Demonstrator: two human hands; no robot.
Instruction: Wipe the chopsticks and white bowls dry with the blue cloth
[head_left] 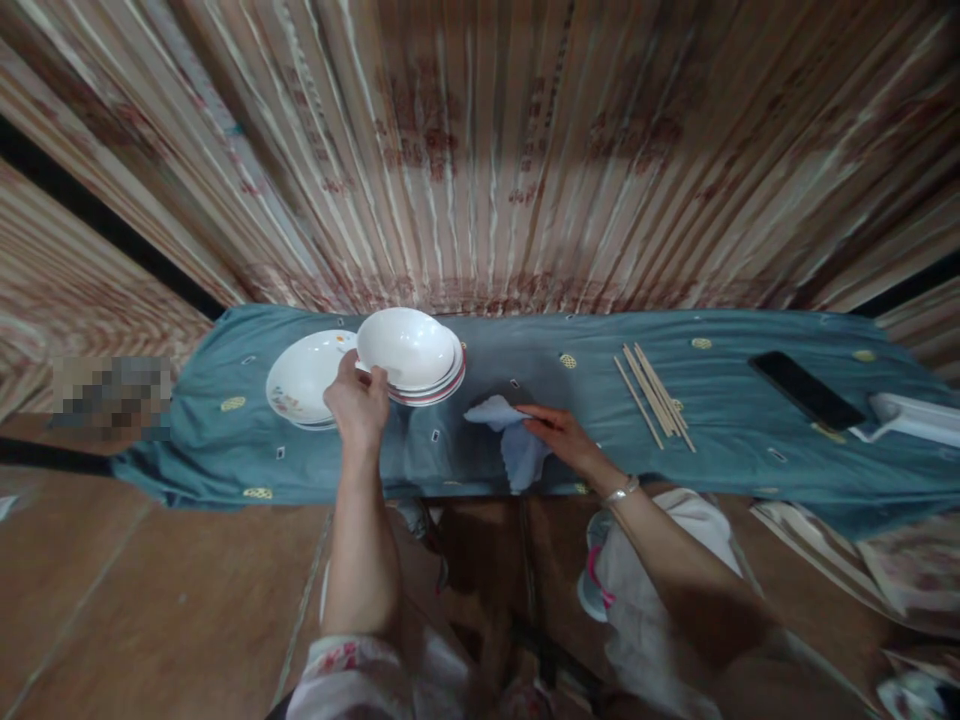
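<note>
Asker: What do the fingers have hold of?

Describer: The left hand (358, 405) has its thumb and fingers closed around the near-left rim of a white bowl (405, 345). The right hand (564, 436) pinches the edge of a pale blue cloth (523, 462), fingers together; the rest droops over the table's near side.

Asker: Where is the bowl, exactly?

Describer: Left of centre, slightly tilted, over a stack of bowls (429, 398). Whether it touches them cannot be told.

Asker: How might both be handled well?

Describer: As a judgement, a firm rim grip with a level wrist suits the smooth bowl, and a bunched cloth is easier to control than a hanging one.

Asker: And farther out?

Describer: A floral dish (309, 375) stands just left of the stack. Right of the cloth lie thin wooden sticks (664, 398), then a dark phone (806, 390). Everything sits on a teal table cover (720, 465), before a patterned curtain (487, 180).
</note>
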